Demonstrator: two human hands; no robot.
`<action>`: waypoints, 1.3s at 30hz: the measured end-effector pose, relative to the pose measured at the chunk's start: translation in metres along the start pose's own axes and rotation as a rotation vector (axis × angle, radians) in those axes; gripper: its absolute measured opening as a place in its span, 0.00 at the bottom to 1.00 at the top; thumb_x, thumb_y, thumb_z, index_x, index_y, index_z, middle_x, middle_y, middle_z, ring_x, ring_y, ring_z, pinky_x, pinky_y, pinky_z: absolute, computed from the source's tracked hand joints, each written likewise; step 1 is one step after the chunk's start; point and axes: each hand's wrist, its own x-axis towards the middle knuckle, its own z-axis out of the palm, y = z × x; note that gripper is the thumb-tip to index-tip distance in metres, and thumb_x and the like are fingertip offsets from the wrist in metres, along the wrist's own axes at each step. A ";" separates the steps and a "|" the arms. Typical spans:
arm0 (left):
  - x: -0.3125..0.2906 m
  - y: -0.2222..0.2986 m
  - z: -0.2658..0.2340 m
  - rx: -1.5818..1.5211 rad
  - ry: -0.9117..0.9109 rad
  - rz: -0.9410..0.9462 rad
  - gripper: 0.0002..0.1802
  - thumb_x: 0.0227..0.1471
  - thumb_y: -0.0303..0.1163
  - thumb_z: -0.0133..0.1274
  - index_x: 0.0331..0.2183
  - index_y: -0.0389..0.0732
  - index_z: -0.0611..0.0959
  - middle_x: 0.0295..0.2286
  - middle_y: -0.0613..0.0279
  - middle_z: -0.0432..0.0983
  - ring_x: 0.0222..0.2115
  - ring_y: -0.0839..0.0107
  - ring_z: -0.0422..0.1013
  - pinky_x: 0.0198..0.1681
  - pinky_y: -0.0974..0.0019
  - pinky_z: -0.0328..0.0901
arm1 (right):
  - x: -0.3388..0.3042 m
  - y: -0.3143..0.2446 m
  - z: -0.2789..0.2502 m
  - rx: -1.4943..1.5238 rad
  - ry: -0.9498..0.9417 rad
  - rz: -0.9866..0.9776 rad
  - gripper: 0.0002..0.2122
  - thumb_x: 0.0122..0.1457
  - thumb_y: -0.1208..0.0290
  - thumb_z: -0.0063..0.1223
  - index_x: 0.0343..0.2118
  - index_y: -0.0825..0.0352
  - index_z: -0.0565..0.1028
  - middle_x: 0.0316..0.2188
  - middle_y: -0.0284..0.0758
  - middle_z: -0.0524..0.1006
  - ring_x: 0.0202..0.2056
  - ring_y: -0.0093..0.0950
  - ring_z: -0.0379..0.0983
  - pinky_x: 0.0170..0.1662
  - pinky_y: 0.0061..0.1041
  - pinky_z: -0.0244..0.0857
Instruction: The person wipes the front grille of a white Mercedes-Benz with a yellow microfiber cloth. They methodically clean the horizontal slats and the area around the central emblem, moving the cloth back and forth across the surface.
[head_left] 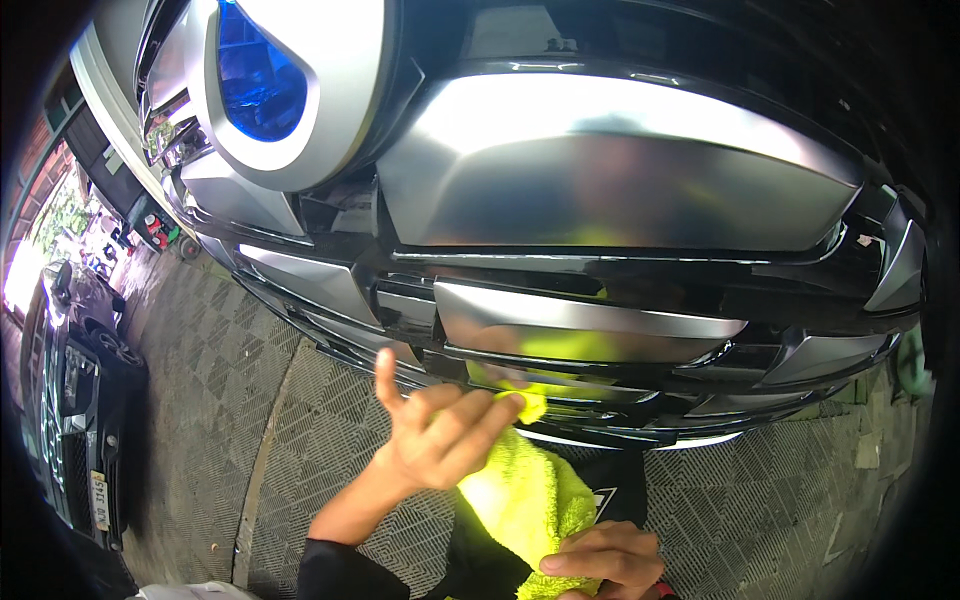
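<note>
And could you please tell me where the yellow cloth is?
The yellow cloth is low in the head view, just right of centre, held between the left hand and right hand, below the silver grille.

Car garage or workshop, large grille [620, 190], parked dark car [85, 420], patterned floor [190, 400]

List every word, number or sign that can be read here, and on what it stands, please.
License plate on the dark car at left: characters show, not copied here.
Black clothing beside the yellow-green cloth: part of a white mark, no readable word.
Silver-and-blue emblem on the near car, partly cut off: no lettering.
</note>
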 end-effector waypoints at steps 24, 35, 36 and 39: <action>-0.016 -0.009 -0.007 0.057 -0.024 -0.032 0.17 0.42 0.34 0.71 0.39 0.55 0.92 0.33 0.80 0.71 0.34 0.75 0.65 0.72 0.25 0.40 | -0.001 0.004 -0.009 -0.033 -0.028 -0.080 0.21 0.69 0.67 0.53 0.65 0.49 0.74 0.43 0.41 0.83 0.26 0.32 0.82 0.27 0.27 0.76; -0.005 0.000 0.004 0.036 0.010 0.003 0.23 0.39 0.34 0.71 0.42 0.61 0.92 0.35 0.80 0.70 0.35 0.74 0.64 0.73 0.26 0.37 | 0.005 0.005 0.005 -0.080 -0.074 -0.100 0.21 0.71 0.68 0.50 0.65 0.45 0.72 0.43 0.41 0.83 0.27 0.31 0.82 0.27 0.26 0.76; -0.008 -0.004 -0.001 0.050 -0.015 -0.012 0.23 0.39 0.34 0.71 0.42 0.61 0.92 0.35 0.80 0.70 0.35 0.73 0.64 0.73 0.26 0.37 | 0.006 0.006 0.006 -0.073 -0.083 -0.092 0.21 0.71 0.68 0.50 0.66 0.45 0.72 0.43 0.41 0.83 0.27 0.31 0.82 0.27 0.26 0.75; -0.017 -0.007 -0.013 0.130 -0.046 -0.056 0.23 0.39 0.33 0.71 0.42 0.59 0.92 0.33 0.77 0.70 0.35 0.72 0.64 0.73 0.26 0.38 | 0.007 0.008 0.008 -0.044 -0.092 -0.105 0.22 0.71 0.69 0.50 0.66 0.45 0.71 0.43 0.42 0.83 0.27 0.31 0.82 0.26 0.25 0.74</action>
